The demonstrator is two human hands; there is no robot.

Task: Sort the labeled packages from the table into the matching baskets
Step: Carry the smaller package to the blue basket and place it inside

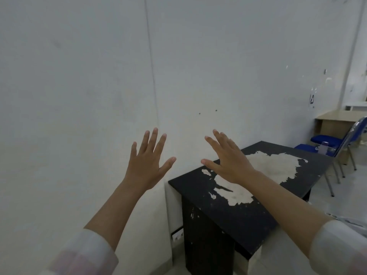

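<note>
My left hand (147, 163) is raised in front of the white wall, palm away from me, fingers spread, holding nothing. My right hand (228, 159) is raised beside it over the near left corner of a black table (258, 215), fingers also apart and empty. The table top is worn, with large pale patches where the black surface has peeled. No labeled packages and no baskets appear in this view.
The white wall (79, 96) fills the left and middle. Blue chairs (327, 139) stand past the table's far end, with a beige desk (335, 118) behind them. A wall socket (176, 234) sits low by the table's leg.
</note>
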